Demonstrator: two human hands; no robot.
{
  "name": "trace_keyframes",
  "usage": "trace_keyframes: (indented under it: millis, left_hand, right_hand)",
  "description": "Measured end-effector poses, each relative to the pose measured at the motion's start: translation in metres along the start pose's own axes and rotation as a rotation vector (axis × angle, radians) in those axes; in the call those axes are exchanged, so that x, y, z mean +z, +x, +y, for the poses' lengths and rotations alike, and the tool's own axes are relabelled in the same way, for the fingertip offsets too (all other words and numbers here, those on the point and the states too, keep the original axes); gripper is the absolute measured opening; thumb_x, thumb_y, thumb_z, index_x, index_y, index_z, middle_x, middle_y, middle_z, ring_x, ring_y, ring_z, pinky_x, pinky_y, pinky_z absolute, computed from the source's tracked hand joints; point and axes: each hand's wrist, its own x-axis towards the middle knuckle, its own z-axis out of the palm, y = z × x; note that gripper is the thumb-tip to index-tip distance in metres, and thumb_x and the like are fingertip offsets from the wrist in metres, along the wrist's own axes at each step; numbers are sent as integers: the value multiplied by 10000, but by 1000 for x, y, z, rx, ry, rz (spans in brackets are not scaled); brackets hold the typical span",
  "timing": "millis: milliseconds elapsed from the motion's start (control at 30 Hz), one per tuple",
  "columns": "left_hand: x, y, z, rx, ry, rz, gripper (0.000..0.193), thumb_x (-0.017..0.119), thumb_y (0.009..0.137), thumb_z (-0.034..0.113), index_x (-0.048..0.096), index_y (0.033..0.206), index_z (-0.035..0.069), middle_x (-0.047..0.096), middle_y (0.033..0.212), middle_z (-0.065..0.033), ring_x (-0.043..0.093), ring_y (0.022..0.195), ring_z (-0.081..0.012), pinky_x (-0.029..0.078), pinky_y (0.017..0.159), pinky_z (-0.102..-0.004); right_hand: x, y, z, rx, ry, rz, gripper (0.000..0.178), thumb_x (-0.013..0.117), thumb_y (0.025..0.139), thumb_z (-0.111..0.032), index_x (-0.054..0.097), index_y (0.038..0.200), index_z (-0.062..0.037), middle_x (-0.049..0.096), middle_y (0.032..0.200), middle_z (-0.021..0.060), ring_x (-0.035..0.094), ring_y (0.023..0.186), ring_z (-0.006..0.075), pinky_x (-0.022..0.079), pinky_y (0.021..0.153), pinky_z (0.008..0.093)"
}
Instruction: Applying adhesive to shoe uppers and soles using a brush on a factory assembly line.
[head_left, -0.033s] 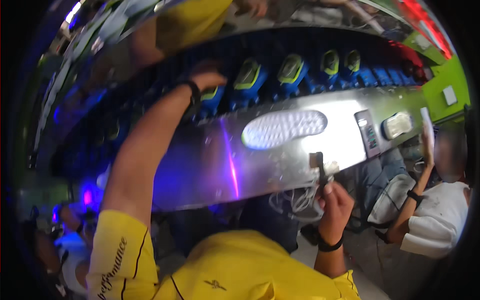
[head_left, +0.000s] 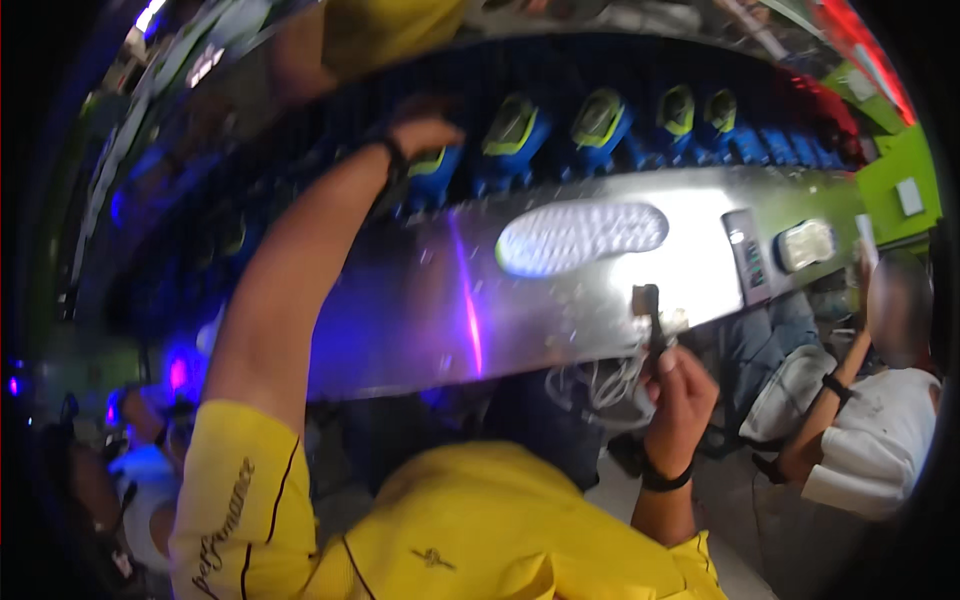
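Nearest is the wearer's yellow shirt (head_left: 470, 530), with dark piping and a dark band on each wrist; the two hands are well apart, the right near and the left far. The right hand (head_left: 683, 390) is clamped on a brush (head_left: 656, 325), fingers and thumb pinching its lower end; the brush stands roughly upright over the table's near edge, its handle slim and dark, its short block of brown bristles turned left.

Pale cables (head_left: 600, 385) hang in loops just left of that hand; the table (head_left: 400, 345) is shiny metal, bluish to the left, crossed by a thin purple streak (head_left: 468, 310), and glaring white to the right; small pale specks dot it. A white sole (head_left: 585, 238) lies tread up beyond the brush, blue-tinged at its left end; farther right are a grey device (head_left: 744, 255) and a pale pad (head_left: 806, 245) with a dark rim.

Along the far side runs a row of blue mounts (head_left: 515, 160), several topped with grey, lime-edged pieces (head_left: 600, 118); the left hand (head_left: 425, 135) is at one of these, blurred, and whether it grips cannot be told. To the right sits a person in white (head_left: 870, 440), one arm raised; beyond are a green panel (head_left: 905, 175) and a red light (head_left: 868, 55); the far left is dim and blue-lit.
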Motion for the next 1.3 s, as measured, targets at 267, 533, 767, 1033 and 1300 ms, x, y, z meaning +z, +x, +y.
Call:
trace_keyframes:
  millis: [267, 533, 767, 1033, 1300]
  left_hand:
    - [-82, -150, 44, -51, -377, 94, 760, 927, 687, 176, 715, 1416, 151, 779, 1209, -134, 731, 1044, -204, 568, 988, -354]
    - [-83, -344, 32, -177, -45, 36, 784, 868, 620, 129, 720, 1389, 171, 751, 1239, -131, 718, 1115, -362, 573, 996, -434]
    - [-44, -417, 67, 114, -151, 32, 726, 815, 641, 78, 750, 1352, 213, 739, 1265, -115, 708, 1116, -349, 571, 994, -441]
    - [-51, -481, 112, -2, -618, 55, 779, 892, 626, 60, 734, 1386, 128, 736, 1325, -130, 714, 1199, -327, 544, 1065, -418]
    - [-53, -491, 70, -236, -2069, 93, 818, 898, 824, 145, 514, 1531, -1, 699, 1343, -101, 678, 1232, -221, 520, 1110, -392]
  right_hand:
    - [11, -16, -6, -114, 116, 13, 270, 589, 1094, -137, 747, 1145, 77, 648, 823, 15, 474, 664, 42, 334, 610, 199]
    - [29, -39, 0, -71, 96, -132, 249, 615, 1091, -147, 761, 1132, 50, 650, 816, -5, 453, 640, 23, 299, 575, 197]
    - [56, -62, -4, -115, 70, -192, 235, 656, 1076, -171, 780, 1126, 23, 670, 815, -14, 457, 644, 25, 298, 578, 200]
    - [72, -82, -26, -110, 41, -205, 227, 671, 1068, -173, 783, 1124, 17, 680, 814, -8, 483, 659, 36, 314, 589, 200]
    - [90, -94, -32, -34, 71, -321, 224, 688, 1064, -140, 755, 1194, 30, 690, 853, -13, 526, 729, 26, 357, 641, 192]
